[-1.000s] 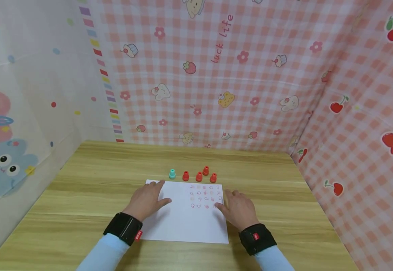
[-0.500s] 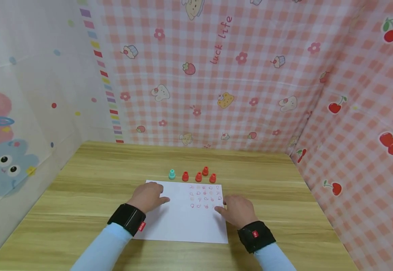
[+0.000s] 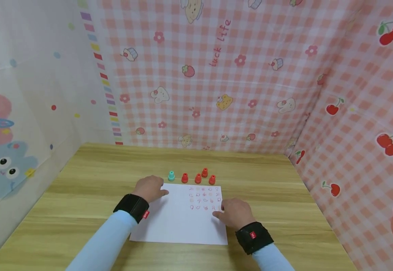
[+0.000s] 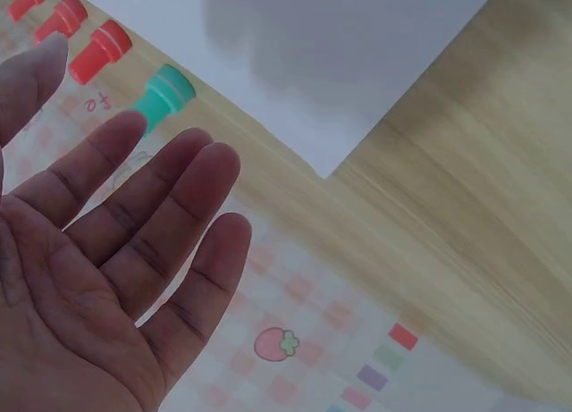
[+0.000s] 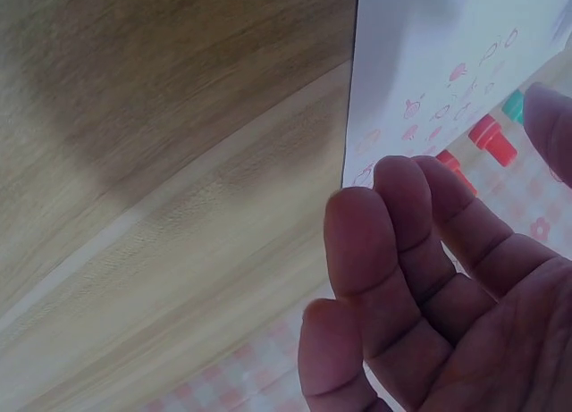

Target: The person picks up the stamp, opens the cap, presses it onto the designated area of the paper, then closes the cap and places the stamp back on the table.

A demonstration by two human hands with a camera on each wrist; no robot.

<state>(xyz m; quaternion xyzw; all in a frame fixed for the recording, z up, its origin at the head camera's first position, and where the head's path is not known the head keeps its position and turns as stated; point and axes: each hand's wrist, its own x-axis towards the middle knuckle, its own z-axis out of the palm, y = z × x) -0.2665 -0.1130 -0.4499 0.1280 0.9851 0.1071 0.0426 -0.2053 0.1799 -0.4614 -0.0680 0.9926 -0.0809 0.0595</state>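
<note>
A white sheet of paper (image 3: pixel 179 224) lies on the table, with rows of small red and pink stamped marks (image 3: pixel 204 197) on its right upper part. Over its far left corner hovers my left hand (image 3: pixel 149 188), its fingers loosely extended and holding nothing; a teal stamp (image 3: pixel 171 175) is the nearest one to it. At the sheet's right edge is my right hand (image 3: pixel 237 214), fingers loosely bent, thumb apart, nothing held. Beyond the far edge stand several red stamps (image 3: pixel 184 178), which the left wrist view also shows in a row beside the teal stamp (image 4: pixel 168 96).
The wooden table (image 3: pixel 284 195) extends on both sides of the paper. A pink checked cloth (image 3: pixel 196 113) hangs behind it, a cherry-patterned cloth (image 3: pixel 362 150) on the right, and a white cartoon cloth (image 3: pixel 64 94) on the left.
My left hand has moved slightly forward and to the right, its forearm following. The right hand's fingers have bent a little more. The stamps and paper stay in place.
</note>
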